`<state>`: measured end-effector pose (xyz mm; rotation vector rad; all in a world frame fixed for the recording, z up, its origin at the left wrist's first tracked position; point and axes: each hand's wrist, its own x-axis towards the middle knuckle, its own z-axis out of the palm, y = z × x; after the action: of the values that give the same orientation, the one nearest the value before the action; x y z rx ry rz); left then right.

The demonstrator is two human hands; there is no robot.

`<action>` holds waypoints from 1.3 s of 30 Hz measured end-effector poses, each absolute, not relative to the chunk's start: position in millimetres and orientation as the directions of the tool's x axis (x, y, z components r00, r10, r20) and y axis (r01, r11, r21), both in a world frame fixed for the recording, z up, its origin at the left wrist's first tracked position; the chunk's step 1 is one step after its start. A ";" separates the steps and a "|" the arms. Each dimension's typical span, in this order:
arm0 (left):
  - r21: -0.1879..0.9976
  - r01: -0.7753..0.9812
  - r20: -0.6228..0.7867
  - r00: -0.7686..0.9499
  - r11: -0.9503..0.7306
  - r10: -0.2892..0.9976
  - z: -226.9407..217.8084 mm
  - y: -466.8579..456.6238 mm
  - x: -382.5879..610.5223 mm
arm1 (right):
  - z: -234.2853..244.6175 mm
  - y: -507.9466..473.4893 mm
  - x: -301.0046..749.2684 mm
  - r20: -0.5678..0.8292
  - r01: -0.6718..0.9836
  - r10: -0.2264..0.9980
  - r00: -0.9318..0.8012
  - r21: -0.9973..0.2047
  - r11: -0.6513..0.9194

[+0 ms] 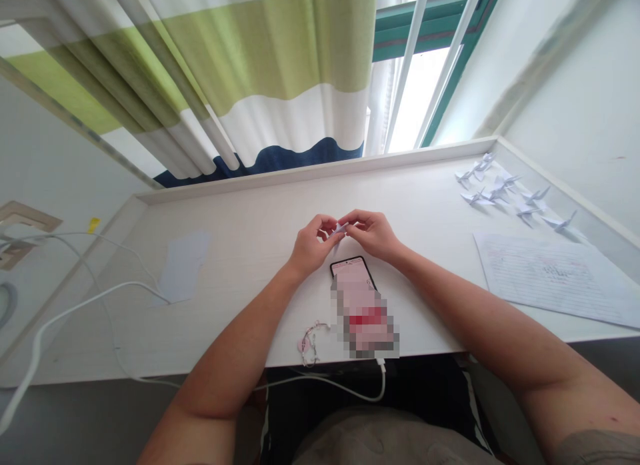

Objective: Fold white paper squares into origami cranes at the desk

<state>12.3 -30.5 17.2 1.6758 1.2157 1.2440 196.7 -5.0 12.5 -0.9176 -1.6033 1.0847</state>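
Note:
A small folded piece of white paper (341,229) is pinched between both my hands above the middle of the white desk. My left hand (316,244) grips its left side with thumb and fingers. On the other side, the fingertips of my right hand (371,233) close on its right end. Much of the paper is covered by the fingers, so its exact shape cannot be made out. Just below my hands lies a phone (353,278) with a lit screen, partly blurred out, with a strap of beads (314,338) beside it.
Several folded paper cranes (527,212) stand at the back right. Lined written sheets (555,272) lie in front of them, and blank paper slips (183,265) at the left. A white cable (345,385) runs from the phone along the desk's front edge. Curtains (280,65) hang behind.

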 end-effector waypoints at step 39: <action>0.943 0.229 0.242 0.035 -0.244 0.970 15.7 -31.3 13.4 | 17.6 -11.9 194.5 0.454 0.173 0.855 -0.249 -0.848 0.500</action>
<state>13.4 -31.3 15.7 1.5722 1.2491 1.2664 194.5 -11.9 17.6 -0.8766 -1.7240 0.8363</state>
